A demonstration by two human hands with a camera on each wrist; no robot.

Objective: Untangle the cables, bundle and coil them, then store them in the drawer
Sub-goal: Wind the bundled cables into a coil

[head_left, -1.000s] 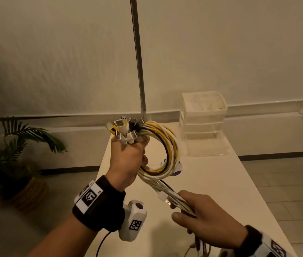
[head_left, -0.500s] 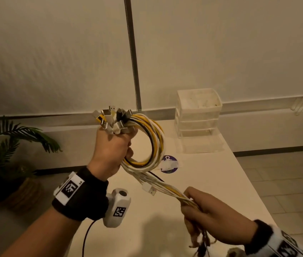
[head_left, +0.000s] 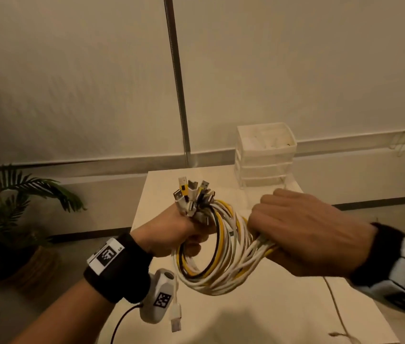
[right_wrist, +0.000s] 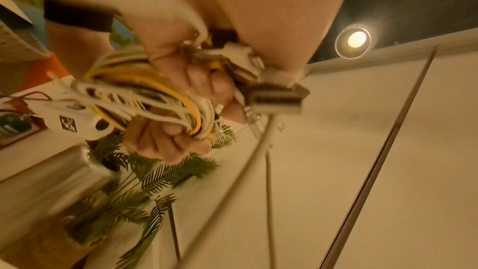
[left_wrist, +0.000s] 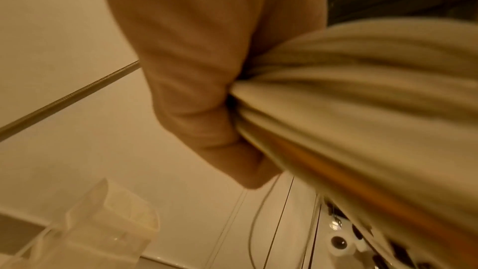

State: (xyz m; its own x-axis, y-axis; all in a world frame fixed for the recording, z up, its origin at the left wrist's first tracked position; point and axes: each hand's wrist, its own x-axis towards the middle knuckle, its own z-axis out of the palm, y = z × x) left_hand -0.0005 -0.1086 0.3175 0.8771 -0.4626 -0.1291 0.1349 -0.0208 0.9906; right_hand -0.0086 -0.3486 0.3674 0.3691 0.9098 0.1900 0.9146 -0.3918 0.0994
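Since a second ago the right hand (head_left: 303, 232) has swung up from the lower right of the frame to mid-height at right of centre, carrying the trailing strands round so the loop is fuller, and the whole bundle now sits lower in the frame, at its centre.

The pale tabletop (head_left: 283, 314) fills the lower middle of the head view, narrowing toward the wall. At its far right corner, just above centre, stands a small translucent drawer unit (head_left: 265, 155) with three stacked drawers; whether any drawer is pulled open cannot be told. A potted palm (head_left: 22, 194) sits on the floor at the left edge.

In the centre, held above the tabletop, is the coil of cables (head_left: 221, 264), white, yellow and black strands looped into a rough ring. The left hand (head_left: 176, 232) is closed in a fist round the top left of the ring, with the plug ends (head_left: 194, 197) fanning out above its knuckles. The right hand is closed round the strands where they leave the ring's right side. One loose white plug (head_left: 176, 317) dangles below the left wrist (its cable not yet gathered in).

This looks like the coiling step, well along. The next move likely calls for laying the last length onto the ring, tucking in the dangling plug, then carrying the coil to the drawer unit.
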